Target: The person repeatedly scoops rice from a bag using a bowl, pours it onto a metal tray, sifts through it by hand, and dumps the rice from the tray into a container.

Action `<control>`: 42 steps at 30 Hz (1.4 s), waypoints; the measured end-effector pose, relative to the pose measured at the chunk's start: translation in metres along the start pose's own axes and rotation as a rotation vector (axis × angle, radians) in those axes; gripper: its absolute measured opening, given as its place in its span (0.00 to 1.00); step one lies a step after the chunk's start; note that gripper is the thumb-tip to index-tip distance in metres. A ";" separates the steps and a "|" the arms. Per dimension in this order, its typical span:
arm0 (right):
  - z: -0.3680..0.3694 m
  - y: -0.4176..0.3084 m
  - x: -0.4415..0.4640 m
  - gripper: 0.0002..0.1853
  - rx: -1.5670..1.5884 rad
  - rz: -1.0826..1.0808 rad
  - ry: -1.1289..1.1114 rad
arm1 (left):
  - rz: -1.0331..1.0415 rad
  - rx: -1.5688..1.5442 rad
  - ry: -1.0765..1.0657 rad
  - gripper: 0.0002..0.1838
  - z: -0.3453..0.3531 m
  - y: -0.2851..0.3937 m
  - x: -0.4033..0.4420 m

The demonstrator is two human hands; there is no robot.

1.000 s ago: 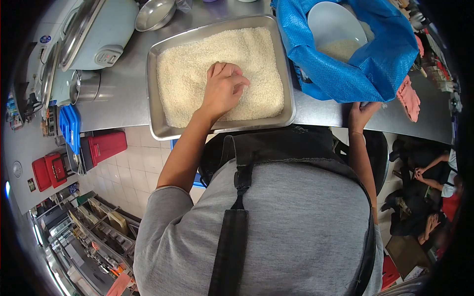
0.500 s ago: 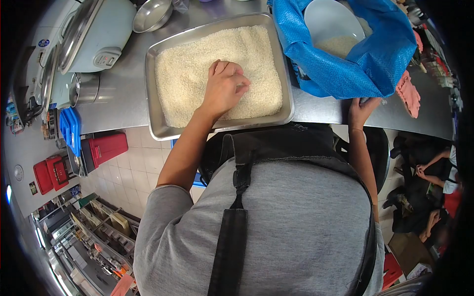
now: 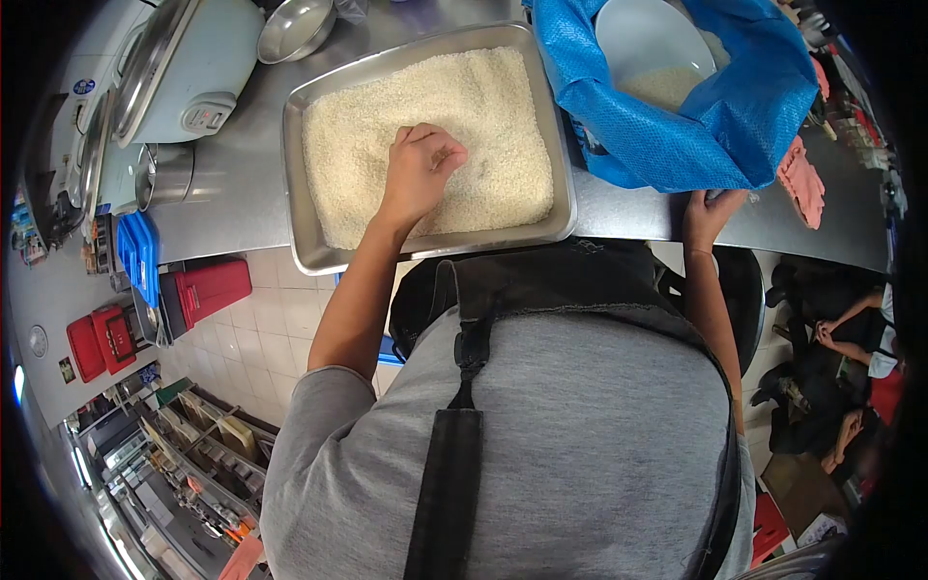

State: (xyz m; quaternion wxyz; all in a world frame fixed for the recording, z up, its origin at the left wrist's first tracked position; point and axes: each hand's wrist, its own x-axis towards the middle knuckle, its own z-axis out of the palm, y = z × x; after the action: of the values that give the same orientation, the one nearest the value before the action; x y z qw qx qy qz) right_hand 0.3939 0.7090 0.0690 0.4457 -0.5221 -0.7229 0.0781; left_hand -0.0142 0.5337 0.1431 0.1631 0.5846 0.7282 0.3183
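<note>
Basically, the step in hand, I'd say, was working the uncooked rice (image 3: 512,126) w/ my L hand (image 3: 414,176), inside the rectangular steel tray (image 3: 503,236), which sat on the steel counter (image 3: 628,215) right in front of me. L fingers were curled toward the thumb, tips drawn in at the grains; couldn't tell if they'd fully met or had any rice btwn them. My R hand (image 3: 709,222) was at the counter's front edge, just beside the blue woven sack (image 3: 667,150), fingers partly hidden, so couldn't tell if it gripped anything. White bowl (image 3: 648,39) sat tilted in the sack's mouth, w/ more rice (image 3: 665,89) by its lower side. Imo the next L-hand move called for a light touch, i.e. fingertips low, gentle pressure, no grains over the rim.
</note>
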 end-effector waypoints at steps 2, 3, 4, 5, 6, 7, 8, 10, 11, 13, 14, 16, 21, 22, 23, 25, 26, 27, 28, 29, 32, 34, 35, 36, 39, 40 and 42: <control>0.000 -0.001 0.000 0.40 0.009 0.006 0.003 | 0.041 0.064 -0.002 0.05 0.001 -0.001 -0.003; 0.000 -0.002 0.000 0.40 0.013 0.008 0.004 | 0.060 0.096 -0.002 0.06 0.001 -0.001 -0.005; 0.000 -0.002 0.000 0.40 0.012 0.010 0.004 | 0.082 0.104 0.002 0.06 0.002 0.001 -0.006; 0.000 -0.001 0.000 0.40 0.011 0.011 0.003 | 0.105 0.112 0.008 0.06 0.004 0.005 -0.007; 0.000 0.000 0.001 0.40 0.009 0.012 0.003 | 0.127 0.120 0.014 0.07 0.007 0.007 -0.007; 0.000 0.000 0.001 0.40 0.013 0.009 0.005 | 0.155 0.142 0.016 0.07 0.009 0.009 -0.007; 0.001 -0.001 0.001 0.40 0.016 0.007 0.008 | 0.182 0.164 0.018 0.07 0.011 0.009 -0.006; 0.000 0.000 0.001 0.40 0.015 0.003 0.009 | 0.225 0.205 0.020 0.07 0.014 0.011 -0.004; 0.001 0.000 0.001 0.40 0.011 0.002 0.007 | 0.240 0.225 0.021 0.06 0.014 0.013 -0.003; 0.001 0.001 0.000 0.40 0.009 0.004 0.005 | 0.259 0.252 0.018 0.06 0.015 0.014 -0.002; 0.001 0.001 0.000 0.41 0.011 0.006 0.006 | 0.263 0.258 0.014 0.06 0.015 0.014 -0.002; 0.001 0.002 0.000 0.41 0.021 0.012 0.002 | 0.270 0.271 0.013 0.06 0.016 0.014 -0.002; 0.001 0.005 0.000 0.41 0.022 0.006 -0.010 | 0.293 0.301 0.035 0.06 0.017 0.018 -0.001; 0.000 0.003 0.001 0.41 0.020 0.013 -0.009 | 0.304 0.312 0.035 0.06 0.018 0.018 -0.001; 0.000 0.001 0.001 0.40 0.019 0.019 -0.009 | 0.316 0.324 0.035 0.06 0.019 0.019 0.000; 0.000 0.001 0.000 0.40 0.009 0.024 -0.011 | 0.321 0.343 0.025 0.06 0.019 0.018 0.001; 0.001 0.003 -0.001 0.40 0.000 0.022 -0.013 | 0.316 0.349 0.015 0.06 0.019 0.018 0.001; 0.000 0.006 -0.001 0.40 -0.010 0.019 -0.013 | 0.313 0.354 0.006 0.06 0.018 0.019 0.002; 0.000 0.005 -0.001 0.40 -0.011 0.014 -0.010 | 0.297 0.356 0.014 0.06 0.016 0.020 0.002; 0.000 0.005 0.000 0.39 -0.012 0.010 -0.007 | 0.282 0.359 0.020 0.06 0.012 0.018 0.001; 0.000 0.004 -0.001 0.39 -0.011 0.004 -0.003 | 0.207 0.343 0.035 0.06 0.000 0.012 -0.004; -0.001 0.002 0.000 0.39 -0.008 0.000 0.001 | 0.188 0.309 0.041 0.06 -0.003 0.010 -0.008; -0.001 0.000 0.000 0.39 -0.006 -0.001 0.006 | 0.198 0.285 0.043 0.07 -0.004 0.009 -0.010; -0.001 -0.002 0.001 0.38 -0.003 -0.003 0.011 | 0.209 0.260 0.045 0.08 -0.004 0.009 -0.012; -0.002 -0.004 0.002 0.37 0.001 -0.010 0.014 | 0.299 0.227 0.000 0.10 0.002 0.018 -0.015; -0.001 -0.003 0.001 0.37 0.002 -0.005 0.022 | 0.297 0.246 -0.053 0.11 0.001 0.019 -0.017; 0.000 -0.002 0.000 0.36 0.005 0.005 0.038 | 0.293 0.286 -0.159 0.12 -0.002 0.019 -0.022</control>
State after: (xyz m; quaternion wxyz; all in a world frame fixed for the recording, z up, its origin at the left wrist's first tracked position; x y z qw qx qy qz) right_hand 0.3924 0.7083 0.0698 0.4606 -0.5242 -0.7128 0.0709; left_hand 0.0044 0.5146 0.1544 0.0875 0.7247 0.6579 0.1852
